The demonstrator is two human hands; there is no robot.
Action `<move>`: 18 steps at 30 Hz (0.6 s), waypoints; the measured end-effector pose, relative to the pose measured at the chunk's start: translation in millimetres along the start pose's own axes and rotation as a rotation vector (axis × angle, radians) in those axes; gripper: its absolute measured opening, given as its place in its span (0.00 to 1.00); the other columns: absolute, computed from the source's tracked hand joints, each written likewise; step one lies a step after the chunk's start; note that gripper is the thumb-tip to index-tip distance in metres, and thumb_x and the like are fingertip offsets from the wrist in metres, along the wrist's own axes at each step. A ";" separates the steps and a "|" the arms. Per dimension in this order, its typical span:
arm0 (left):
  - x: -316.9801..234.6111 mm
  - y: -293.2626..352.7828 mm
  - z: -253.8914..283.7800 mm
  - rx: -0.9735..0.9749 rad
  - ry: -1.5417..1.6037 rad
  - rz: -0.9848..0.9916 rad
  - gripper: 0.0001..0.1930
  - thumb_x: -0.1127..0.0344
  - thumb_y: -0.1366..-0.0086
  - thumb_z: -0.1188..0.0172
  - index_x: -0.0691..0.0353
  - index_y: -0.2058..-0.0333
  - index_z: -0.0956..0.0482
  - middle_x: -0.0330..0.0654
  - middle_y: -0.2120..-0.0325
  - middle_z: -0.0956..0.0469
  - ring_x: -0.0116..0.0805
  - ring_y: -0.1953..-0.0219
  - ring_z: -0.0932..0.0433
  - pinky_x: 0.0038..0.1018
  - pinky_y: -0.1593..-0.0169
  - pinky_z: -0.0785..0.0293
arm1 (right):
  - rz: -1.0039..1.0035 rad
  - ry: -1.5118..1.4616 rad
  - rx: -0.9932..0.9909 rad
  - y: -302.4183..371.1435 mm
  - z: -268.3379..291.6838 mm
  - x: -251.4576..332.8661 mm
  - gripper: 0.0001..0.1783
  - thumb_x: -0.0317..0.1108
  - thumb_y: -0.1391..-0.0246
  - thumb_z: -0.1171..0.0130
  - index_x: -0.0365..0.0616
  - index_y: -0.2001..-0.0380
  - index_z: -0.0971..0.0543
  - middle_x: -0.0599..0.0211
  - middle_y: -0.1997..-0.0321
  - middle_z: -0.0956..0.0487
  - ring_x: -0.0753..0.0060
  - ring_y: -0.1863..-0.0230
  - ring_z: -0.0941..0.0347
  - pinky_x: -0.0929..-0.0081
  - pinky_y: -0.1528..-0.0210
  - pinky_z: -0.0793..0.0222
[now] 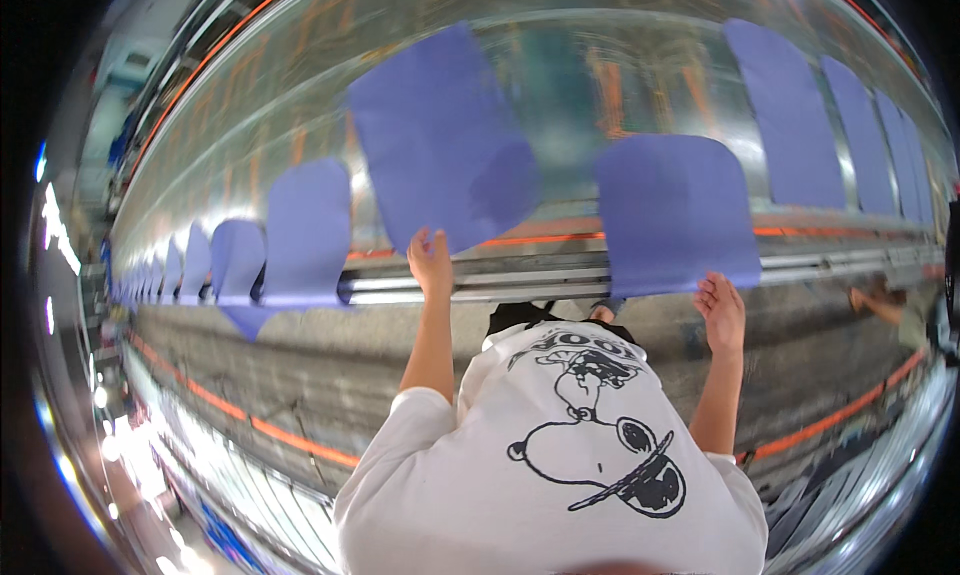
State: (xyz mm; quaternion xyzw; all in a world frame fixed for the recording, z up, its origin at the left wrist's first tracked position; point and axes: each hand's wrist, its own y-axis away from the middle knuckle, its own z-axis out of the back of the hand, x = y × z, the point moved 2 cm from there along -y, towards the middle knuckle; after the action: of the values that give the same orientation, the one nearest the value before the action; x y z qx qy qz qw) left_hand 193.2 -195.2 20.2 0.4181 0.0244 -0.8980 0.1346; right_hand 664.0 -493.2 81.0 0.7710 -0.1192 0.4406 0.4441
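A flat purple fabric panel with rounded corners lies tilted on the long table. My left hand pinches its near edge, thumb and fingers pressed together. To the right, a second purple panel hangs over the table's near edge, its rounded end away from me. My right hand is closed at that panel's lower right corner, the fingers curled against the cloth. What lies beneath those fingertips is hidden.
More purple panels drape along the table's metal near rail on the left. Others lie at the right. The table top is shiny, with orange edging. A person's arm shows at far right.
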 end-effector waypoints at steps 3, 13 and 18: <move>51.4 -44.0 37.8 -0.197 -0.123 0.058 0.31 0.49 0.34 0.36 0.70 0.42 0.25 0.56 0.48 0.22 0.46 0.50 0.20 0.40 0.50 0.21 | -0.082 0.043 0.231 1.2 -30.3 6.9 0.20 0.45 0.28 0.46 0.38 0.48 0.22 0.64 0.61 0.19 0.73 0.63 0.22 0.74 0.58 0.24; 127.6 -124.5 29.2 0.243 -0.069 0.254 0.25 0.44 0.38 0.34 0.66 0.69 0.15 0.43 0.77 0.17 0.40 0.77 0.20 0.40 0.67 0.18 | -0.415 0.474 0.841 11.2 -295.6 -107.4 0.18 0.45 0.30 0.45 0.42 0.50 0.19 0.63 0.58 0.17 0.74 0.60 0.21 0.75 0.55 0.23; 156.0 -133.4 39.9 0.369 0.161 0.502 0.26 0.55 0.36 0.29 0.65 0.48 0.26 0.44 0.72 0.20 0.32 0.76 0.21 0.26 0.83 0.29 | -0.458 0.616 0.842 -9.4 -338.3 -172.1 0.29 0.59 0.33 0.44 0.39 0.52 0.20 0.60 0.57 0.16 0.68 0.62 0.19 0.71 0.60 0.21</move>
State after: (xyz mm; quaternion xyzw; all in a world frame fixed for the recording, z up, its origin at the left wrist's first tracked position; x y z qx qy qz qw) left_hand 32.8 -107.6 -81.2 0.4980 -0.2322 -0.7901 0.2717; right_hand 375.0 -256.3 14.0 0.7237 0.3719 0.5470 0.1967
